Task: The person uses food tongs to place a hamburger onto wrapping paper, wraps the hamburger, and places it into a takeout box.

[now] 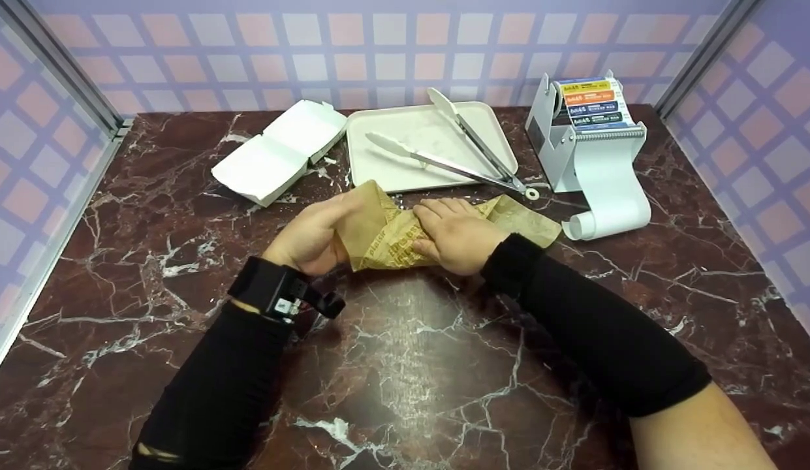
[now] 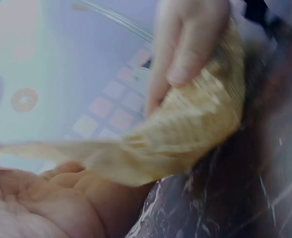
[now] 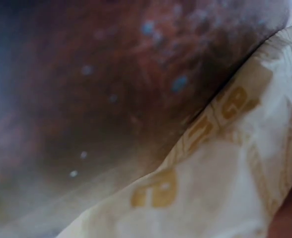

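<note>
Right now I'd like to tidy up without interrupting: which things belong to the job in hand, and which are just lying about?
In the job:
printed paper wrapper
right hand, on the wrapper
left hand, at its edge

Apparently just lying about, untouched:
open white box
tray
tongs, partly over the tray
roll dispenser

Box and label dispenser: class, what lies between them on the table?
The tray, with the tongs lying partly over it, as the head view shows.
</note>
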Action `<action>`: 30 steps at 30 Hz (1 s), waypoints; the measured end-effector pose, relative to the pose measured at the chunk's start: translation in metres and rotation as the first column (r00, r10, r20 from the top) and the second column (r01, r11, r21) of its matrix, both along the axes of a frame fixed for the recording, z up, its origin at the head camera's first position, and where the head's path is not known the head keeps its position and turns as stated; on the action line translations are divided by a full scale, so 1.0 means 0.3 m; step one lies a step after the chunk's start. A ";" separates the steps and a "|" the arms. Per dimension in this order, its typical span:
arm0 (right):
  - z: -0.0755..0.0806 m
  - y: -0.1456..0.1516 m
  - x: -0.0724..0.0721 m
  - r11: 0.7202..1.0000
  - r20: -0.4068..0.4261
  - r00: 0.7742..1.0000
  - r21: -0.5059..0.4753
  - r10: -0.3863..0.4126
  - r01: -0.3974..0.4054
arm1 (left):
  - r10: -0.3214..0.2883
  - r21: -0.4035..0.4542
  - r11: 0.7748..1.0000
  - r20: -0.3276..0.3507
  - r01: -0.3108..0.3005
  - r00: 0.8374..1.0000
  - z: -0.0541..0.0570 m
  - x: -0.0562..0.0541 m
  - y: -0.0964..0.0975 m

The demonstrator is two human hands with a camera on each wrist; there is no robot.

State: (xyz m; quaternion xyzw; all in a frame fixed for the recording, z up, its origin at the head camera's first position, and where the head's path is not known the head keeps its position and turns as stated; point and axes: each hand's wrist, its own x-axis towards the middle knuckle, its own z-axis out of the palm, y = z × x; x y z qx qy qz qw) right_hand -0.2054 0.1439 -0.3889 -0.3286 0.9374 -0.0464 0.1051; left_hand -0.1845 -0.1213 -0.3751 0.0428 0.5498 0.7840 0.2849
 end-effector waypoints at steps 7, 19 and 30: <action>-0.002 -0.003 0.002 1.000 -0.002 1.000 0.023 -0.001 0.001 | -0.026 0.035 0.999 0.026 0.026 0.999 -0.008 0.006 -0.015; 0.003 -0.009 0.011 0.999 -0.019 1.000 0.031 -0.015 0.016 | 0.055 0.050 0.997 -0.026 -0.054 0.998 0.036 0.025 0.019; 0.002 -0.007 0.011 1.000 -0.007 1.000 0.018 -0.011 0.011 | -0.055 0.345 0.937 0.013 0.047 0.998 -0.046 0.017 0.057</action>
